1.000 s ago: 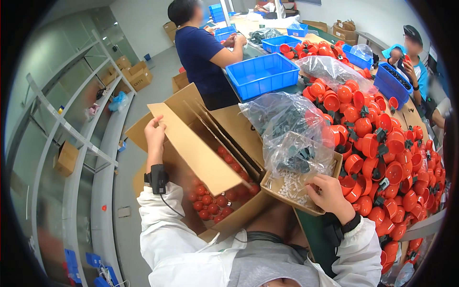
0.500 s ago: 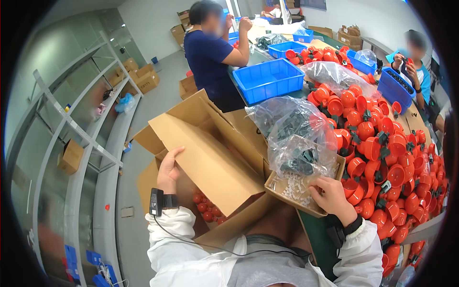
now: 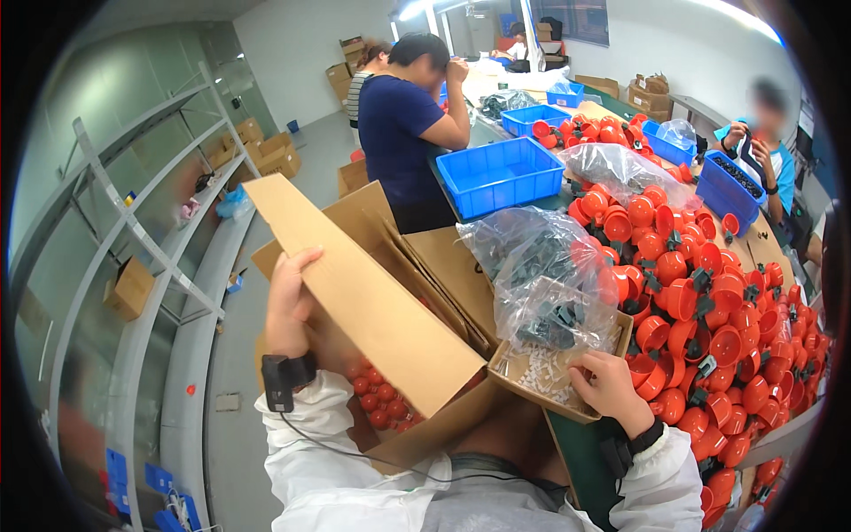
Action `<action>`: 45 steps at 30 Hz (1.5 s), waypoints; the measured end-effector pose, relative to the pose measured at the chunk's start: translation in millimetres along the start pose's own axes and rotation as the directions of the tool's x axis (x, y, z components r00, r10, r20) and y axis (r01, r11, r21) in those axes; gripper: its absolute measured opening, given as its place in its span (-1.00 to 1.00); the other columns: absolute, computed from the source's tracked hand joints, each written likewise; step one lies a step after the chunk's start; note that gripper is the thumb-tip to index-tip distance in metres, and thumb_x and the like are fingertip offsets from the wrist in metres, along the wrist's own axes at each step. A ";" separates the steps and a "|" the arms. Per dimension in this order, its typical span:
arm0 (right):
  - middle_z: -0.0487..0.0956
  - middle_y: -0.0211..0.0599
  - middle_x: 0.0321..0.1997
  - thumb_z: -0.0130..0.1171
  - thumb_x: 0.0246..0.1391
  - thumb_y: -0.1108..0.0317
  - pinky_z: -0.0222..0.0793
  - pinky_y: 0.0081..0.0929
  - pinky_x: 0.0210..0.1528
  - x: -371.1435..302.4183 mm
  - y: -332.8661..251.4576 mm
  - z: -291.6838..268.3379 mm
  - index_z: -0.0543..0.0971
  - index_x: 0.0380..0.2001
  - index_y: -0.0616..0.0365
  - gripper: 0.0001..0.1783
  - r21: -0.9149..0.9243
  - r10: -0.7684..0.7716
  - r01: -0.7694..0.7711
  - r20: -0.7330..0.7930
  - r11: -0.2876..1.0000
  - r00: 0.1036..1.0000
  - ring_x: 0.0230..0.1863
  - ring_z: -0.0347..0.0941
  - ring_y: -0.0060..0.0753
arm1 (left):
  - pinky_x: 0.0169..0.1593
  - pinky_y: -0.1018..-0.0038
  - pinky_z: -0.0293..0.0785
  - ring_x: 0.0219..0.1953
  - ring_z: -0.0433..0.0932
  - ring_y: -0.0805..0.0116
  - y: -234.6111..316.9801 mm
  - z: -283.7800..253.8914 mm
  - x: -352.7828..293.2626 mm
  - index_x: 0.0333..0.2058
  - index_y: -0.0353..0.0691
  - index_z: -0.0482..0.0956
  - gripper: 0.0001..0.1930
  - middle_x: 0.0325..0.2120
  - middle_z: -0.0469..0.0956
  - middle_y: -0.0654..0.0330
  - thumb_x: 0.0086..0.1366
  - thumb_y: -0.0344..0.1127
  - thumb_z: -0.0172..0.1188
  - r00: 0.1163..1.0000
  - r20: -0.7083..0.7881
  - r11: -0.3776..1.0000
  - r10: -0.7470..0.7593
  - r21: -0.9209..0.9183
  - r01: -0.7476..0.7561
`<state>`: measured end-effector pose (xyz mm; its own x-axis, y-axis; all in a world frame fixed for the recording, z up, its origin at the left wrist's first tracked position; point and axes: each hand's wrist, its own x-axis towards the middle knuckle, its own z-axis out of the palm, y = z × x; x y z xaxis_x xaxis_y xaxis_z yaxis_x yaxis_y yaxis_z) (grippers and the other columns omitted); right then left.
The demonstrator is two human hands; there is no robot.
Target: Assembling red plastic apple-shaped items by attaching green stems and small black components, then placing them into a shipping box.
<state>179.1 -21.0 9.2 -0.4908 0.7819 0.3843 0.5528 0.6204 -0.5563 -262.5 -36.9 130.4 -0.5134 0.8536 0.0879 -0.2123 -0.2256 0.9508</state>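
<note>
The left hand (image 3: 291,297) grips a long, flat cardboard panel (image 3: 368,297) near its upper end, thumb pressed on the top face and the other fingers mostly hidden beneath it, closed on its left-hand edge. The panel slants over a cardboard carton (image 3: 443,431), its long axis running from the upper left, where its far end points toward the grey metal shelving (image 3: 177,275), down to the lower right, where its near end lies just beside a shallow cardboard tray (image 3: 525,383). Whether the panel is joined to the carton cannot be told. Below its lower edge, red balls (image 3: 379,406) show inside the carton. The right hand (image 3: 610,383) is at the tray's near right corner, fingers curled with thumb and forefinger close together over small white parts (image 3: 542,372); whether they pinch one cannot be told. A clear plastic bag (image 3: 523,244) of dark green pieces overlaps the tray's far side, beside heaped red cups (image 3: 681,300).
</note>
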 end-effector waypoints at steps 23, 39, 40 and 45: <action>0.47 -0.27 -0.57 0.15 -0.10 0.37 0.34 -0.39 -0.49 0.9 -4.0 -3.0 0.53 -0.48 0.13 -0.91 0.013 0.014 -0.014 0.009 1.000 1.000 -0.53 0.45 -0.23 | 0.03 0.38 0.30 0.03 0.40 0.09 -297.5 51.2 -33.8 0.21 -0.33 0.01 -0.42 -0.01 0.37 -0.17 0.23 -0.46 -0.06 0.904 0.404 0.784 0.144 0.511 -0.353; 0.46 -0.26 -0.59 0.16 -0.12 0.40 0.33 -0.40 -0.50 4.3 -7.1 -4.4 0.53 -0.51 0.15 -0.92 -0.005 0.025 -0.025 0.018 1.000 1.000 -0.55 0.43 -0.23 | -0.39 0.30 0.45 -0.47 0.53 0.13 -392.0 15.6 -41.0 -0.33 -0.41 0.45 -0.81 -0.51 0.48 -0.08 0.03 -0.59 -0.05 0.947 0.318 0.927 0.034 0.345 -0.149; 0.46 -0.26 -0.59 0.16 -0.12 0.40 0.33 -0.40 -0.50 3.4 -6.1 -4.7 0.53 -0.51 0.15 -0.92 -0.008 0.028 -0.027 0.020 1.000 0.999 -0.55 0.43 -0.23 | -0.37 0.31 0.43 -0.43 0.50 0.14 -395.7 13.5 -38.1 -0.33 -0.38 0.42 -0.80 -0.46 0.46 -0.01 0.01 -0.64 -0.06 0.900 0.415 0.846 0.133 0.425 -0.321; 0.46 -0.26 -0.61 0.16 -0.13 0.41 0.32 -0.42 -0.52 5.0 -8.5 -3.4 0.54 -0.51 0.17 -0.92 -0.012 0.030 -0.030 0.008 0.999 1.000 -0.56 0.43 -0.24 | -0.36 0.33 0.45 -0.43 0.53 0.09 -441.2 -7.5 -17.9 -0.32 -0.37 0.44 -0.80 -0.52 0.48 -0.02 0.05 -0.61 -0.09 0.865 0.488 0.757 -0.118 0.608 -0.240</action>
<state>174.2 -22.1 18.4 -0.4792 0.7998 0.3616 0.5751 0.5973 -0.5590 -165.9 43.9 -292.9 -0.0128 0.9940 0.1089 0.4675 -0.0903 0.8794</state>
